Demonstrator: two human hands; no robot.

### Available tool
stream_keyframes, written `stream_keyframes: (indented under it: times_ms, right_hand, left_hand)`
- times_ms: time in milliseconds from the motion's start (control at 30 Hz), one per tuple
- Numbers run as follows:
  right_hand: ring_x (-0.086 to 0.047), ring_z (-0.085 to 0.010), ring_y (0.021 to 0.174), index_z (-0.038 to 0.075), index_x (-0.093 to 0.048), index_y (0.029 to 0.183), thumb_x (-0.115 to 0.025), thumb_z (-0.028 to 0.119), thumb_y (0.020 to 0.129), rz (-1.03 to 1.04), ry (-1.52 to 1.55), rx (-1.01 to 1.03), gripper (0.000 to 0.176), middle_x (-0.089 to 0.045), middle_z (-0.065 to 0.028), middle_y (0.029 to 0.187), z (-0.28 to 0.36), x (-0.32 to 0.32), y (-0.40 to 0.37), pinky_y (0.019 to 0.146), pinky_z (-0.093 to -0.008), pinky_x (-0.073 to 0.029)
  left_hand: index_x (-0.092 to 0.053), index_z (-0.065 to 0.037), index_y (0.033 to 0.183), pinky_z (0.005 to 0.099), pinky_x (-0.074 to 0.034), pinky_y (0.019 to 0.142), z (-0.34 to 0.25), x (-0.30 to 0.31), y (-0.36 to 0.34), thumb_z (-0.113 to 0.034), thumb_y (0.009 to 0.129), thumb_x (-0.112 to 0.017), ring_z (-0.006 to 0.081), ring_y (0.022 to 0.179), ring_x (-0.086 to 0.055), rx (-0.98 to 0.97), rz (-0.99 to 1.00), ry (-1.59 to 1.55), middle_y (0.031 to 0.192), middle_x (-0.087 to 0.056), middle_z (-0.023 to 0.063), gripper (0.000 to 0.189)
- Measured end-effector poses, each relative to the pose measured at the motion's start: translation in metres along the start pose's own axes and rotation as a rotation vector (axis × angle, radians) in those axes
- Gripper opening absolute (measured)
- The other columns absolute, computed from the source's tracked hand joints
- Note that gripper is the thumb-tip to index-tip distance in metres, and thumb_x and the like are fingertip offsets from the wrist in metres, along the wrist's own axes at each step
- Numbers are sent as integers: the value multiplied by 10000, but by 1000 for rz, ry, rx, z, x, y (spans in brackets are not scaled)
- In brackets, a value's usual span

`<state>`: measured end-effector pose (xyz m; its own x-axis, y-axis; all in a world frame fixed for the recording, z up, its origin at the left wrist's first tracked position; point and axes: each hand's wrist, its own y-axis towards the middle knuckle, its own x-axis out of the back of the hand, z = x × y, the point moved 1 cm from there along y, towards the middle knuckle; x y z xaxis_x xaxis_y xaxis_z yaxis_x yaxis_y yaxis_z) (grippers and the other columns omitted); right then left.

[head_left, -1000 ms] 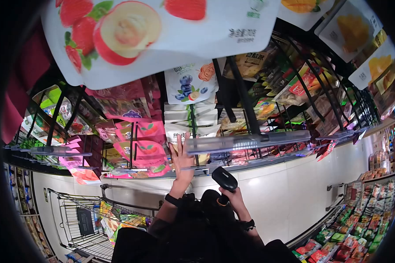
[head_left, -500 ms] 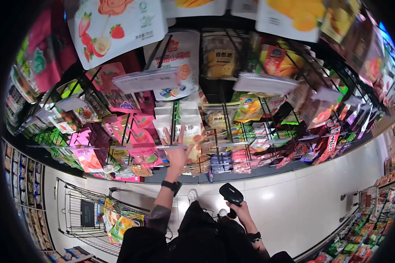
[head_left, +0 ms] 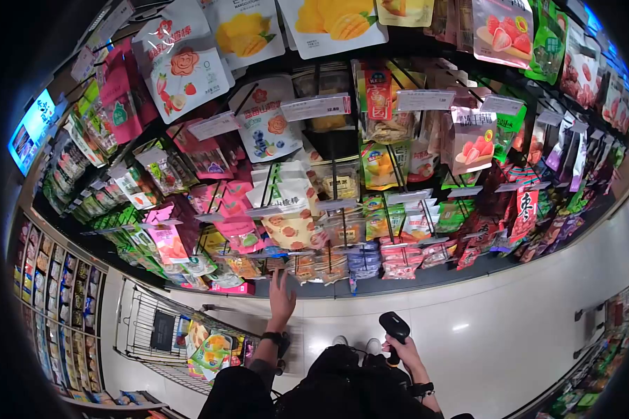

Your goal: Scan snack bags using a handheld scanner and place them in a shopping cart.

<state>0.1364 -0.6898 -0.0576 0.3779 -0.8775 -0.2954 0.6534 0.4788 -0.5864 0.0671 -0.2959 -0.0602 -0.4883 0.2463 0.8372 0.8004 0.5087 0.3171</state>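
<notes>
My left hand (head_left: pixel 282 302) is held out with its fingers stretched and apart, holding nothing. Its fingertips are just below the lower row of hanging snacks, nearest some small brown packs (head_left: pixel 302 266); whether they touch cannot be told. Above it hangs a cream pouch of hawthorn sticks (head_left: pixel 290 227), beside a bright pink pouch (head_left: pixel 236 234). Low on the right, my right hand (head_left: pixel 407 354) is closed around the handle of a black scanner-like handheld device (head_left: pixel 395 326), whose rounded head points up and away from me.
A wire shopping cart (head_left: pixel 141 325) with several colourful bags (head_left: pixel 213 351) in it stands at my left. The snack rack curves across the front, with price tags (head_left: pixel 318 107) sticking out on hooks. More shelves (head_left: pixel 54 300) stand far left; another rack (head_left: pixel 611 335) is at right.
My left hand has come down from in front of the cream pouch to below the lower row. The view has shifted, showing more of the upper rack. My right hand keeps the black device.
</notes>
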Motion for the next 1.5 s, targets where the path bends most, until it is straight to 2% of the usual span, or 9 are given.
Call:
stream_keyframes:
  times_ms: [133,167,300,567,900,1067,1267,1367,1500]
  right_hand:
    - [-612,-131,639,-12,-554,1017,-704,149,824,14,-197,-84,292,-623,-69,797,-22,6,7,622,-276,-516]
    - [-610,-130,637,-14,-538,1029,-708,138,816,25,-239,-99,312,-616,-64,792,-23,3,8,617,-276,-513]
    - [-616,-177,700,-44,-455,1077,-640,53,795,92,-352,-174,351,-604,-96,811,-58,-3,34,654,-293,-514]
    - [-639,-241,813,-82,-480,1019,-638,56,836,57,-261,-128,278,-625,-145,906,-78,-100,54,824,-361,-531]
    - [-638,-201,881,-43,-535,1039,-692,68,797,427,-676,-134,309,-646,-111,916,-157,-284,27,814,-333,-494]
    - [-631,-161,871,-20,-609,1032,-734,94,759,571,-855,-47,321,-672,-98,944,-172,-350,10,798,-312,-499]
    - [-625,-163,901,-13,-584,1052,-725,58,746,507,-904,-83,345,-663,-82,965,-177,-375,0,820,-306,-495]
    - [-626,-174,909,-13,-574,1072,-720,56,748,461,-895,-83,362,-662,-92,973,-180,-381,-3,825,-315,-496]
    - [-627,-190,921,-16,-567,1088,-732,85,740,429,-941,-67,398,-661,-100,981,-183,-387,-7,837,-324,-494]
  left_hand:
    - [-413,-72,1324,434,-372,1025,61,9,-109,-46,747,-631,407,1271,-362,368,205,25,1421,-313,221,618]
    - [-431,-47,1300,422,-382,1023,79,14,-138,-45,739,-604,405,1271,-366,279,190,173,1412,-322,225,587]
    - [-458,0,1253,439,-367,1018,142,42,-249,-60,713,-587,413,1226,-413,794,5,139,1349,-371,255,559]
    - [-513,-31,1157,486,-447,864,236,85,-377,-275,928,-495,406,1052,-539,1060,-62,143,1093,-568,237,335]
    - [-521,1,1146,441,-484,810,360,119,-407,-211,893,-522,366,960,-595,1159,-342,-28,1042,-607,204,330]
    - [-380,78,1291,380,-489,849,453,86,-439,-165,817,-602,316,1000,-607,1577,-541,-411,1137,-582,234,577]
    - [-329,85,1323,361,-528,739,452,128,-420,-126,785,-599,284,892,-639,1763,-499,-840,1103,-591,227,638]
    - [-351,76,1293,385,-519,744,471,121,-430,-81,761,-591,299,909,-628,1747,-500,-726,1146,-546,233,604]
    - [-425,4,1196,431,-496,770,480,103,-437,-44,747,-586,352,922,-595,1554,-404,145,1140,-483,226,479]
